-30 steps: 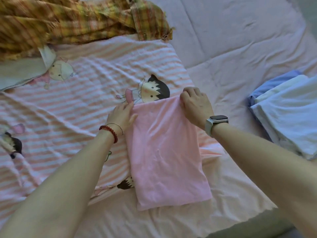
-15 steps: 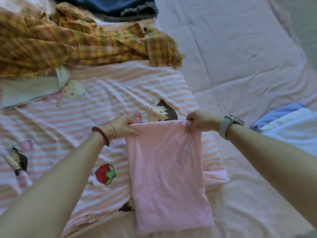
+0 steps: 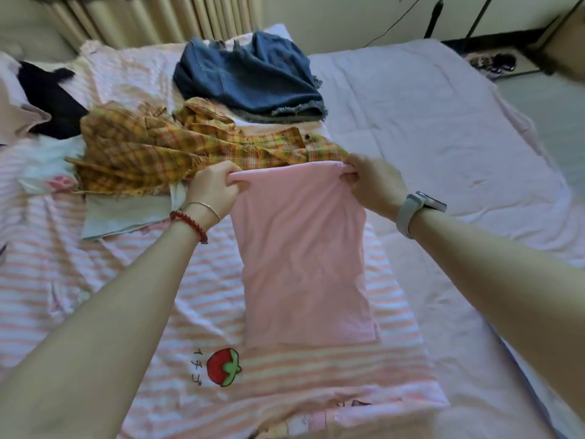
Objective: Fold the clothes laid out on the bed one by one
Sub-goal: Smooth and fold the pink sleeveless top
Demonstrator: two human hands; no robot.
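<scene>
A pink garment [image 3: 300, 248], folded into a long narrow strip, hangs lifted above the striped blanket [image 3: 79, 280]. My left hand [image 3: 215, 188] grips its top left corner with curled fingers. My right hand [image 3: 373, 182] grips the top right corner the same way. The garment's lower edge hangs free over the blanket, above the strawberry print [image 3: 223, 365]. Behind my hands lie a crumpled yellow plaid shirt [image 3: 152, 147] and blue denim shorts [image 3: 250, 77], both unfolded.
A black garment [image 3: 50, 96] lies at the far left, and a pale green cloth [image 3: 126, 213] under the plaid shirt. The lilac bed sheet [image 3: 427, 128] spreads to the right. Curtains [image 3: 152, 17] hang behind the bed; floor and shoes show far right.
Both hands have lifted the pink garment's far end up off the blanket, so it now hangs from its top corners. My head has tilted up, bringing more of the bed into view.
</scene>
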